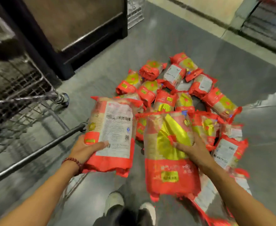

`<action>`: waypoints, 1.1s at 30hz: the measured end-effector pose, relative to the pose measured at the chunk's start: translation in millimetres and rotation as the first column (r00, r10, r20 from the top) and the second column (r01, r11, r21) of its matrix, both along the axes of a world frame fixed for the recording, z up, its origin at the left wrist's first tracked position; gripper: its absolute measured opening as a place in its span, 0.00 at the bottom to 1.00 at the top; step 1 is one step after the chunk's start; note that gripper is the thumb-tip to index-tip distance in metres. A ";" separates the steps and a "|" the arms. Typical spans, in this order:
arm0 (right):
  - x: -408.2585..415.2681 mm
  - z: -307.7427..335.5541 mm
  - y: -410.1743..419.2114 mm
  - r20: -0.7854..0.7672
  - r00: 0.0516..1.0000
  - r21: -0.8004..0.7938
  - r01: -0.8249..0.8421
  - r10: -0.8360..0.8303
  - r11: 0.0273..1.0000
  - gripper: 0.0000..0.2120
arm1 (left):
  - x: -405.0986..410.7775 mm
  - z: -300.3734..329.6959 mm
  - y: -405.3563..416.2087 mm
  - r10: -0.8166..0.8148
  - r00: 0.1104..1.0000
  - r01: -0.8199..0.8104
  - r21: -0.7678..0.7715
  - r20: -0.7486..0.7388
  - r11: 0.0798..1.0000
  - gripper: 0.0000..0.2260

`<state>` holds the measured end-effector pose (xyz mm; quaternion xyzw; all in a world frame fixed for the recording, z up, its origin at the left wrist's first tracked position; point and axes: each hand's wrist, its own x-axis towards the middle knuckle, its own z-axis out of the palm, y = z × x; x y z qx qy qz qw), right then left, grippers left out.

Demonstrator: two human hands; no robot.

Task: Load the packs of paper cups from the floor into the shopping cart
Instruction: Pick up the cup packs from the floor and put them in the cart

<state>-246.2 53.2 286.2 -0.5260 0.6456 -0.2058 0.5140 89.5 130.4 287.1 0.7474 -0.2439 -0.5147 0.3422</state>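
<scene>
Red-and-yellow packs: left hand (86, 146) gripped one pack (112, 132) label-side up, right hand (189, 147) clutched a second pack (169, 150), both lifted clear of the floor pile (174, 88). Mid-transfer, I'd say. Next move probably needed a swing left over the cart (16, 88) wall (frame blurry).

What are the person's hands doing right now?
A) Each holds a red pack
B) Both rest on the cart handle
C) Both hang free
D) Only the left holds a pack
A: the left hand grips a pack showing its white label, and the right hand grips a pack showing its yellow front.
</scene>
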 end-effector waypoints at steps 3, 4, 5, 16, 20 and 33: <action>27.5 102.3 -27.6 0.068 0.998 -0.046 0.021 -0.018 0.999 0.32 | 11.5 109.8 0.9 0.064 0.996 -0.069 -0.094 -0.058 0.993 0.25; 38.3 140.3 -36.0 0.097 0.995 -0.054 0.029 -0.023 0.998 0.30 | 17.9 142.7 0.9 0.072 0.996 -0.079 -0.131 -0.058 0.988 0.29; 48.0 176.2 -44.8 0.126 0.992 -0.083 0.020 -0.010 0.996 0.32 | 24.8 177.2 0.9 0.082 0.996 -0.087 -0.166 -0.034 0.982 0.32; 225.5 440.3 -85.4 0.330 0.865 -0.350 -0.260 0.378 0.900 0.16 | 142.0 423.0 48.0 0.324 0.946 -0.272 -0.500 0.019 0.822 0.22; 326.6 453.7 -88.7 0.312 0.812 -0.386 -0.366 0.493 0.847 0.22 | 209.2 447.1 73.5 0.431 0.902 -0.355 -0.535 0.018 0.766 0.26; 629.5 303.9 -66.9 0.168 0.733 -0.111 -0.651 0.659 0.751 0.45 | 417.8 307.9 156.7 0.708 0.701 -0.694 -0.309 -0.084 0.651 0.34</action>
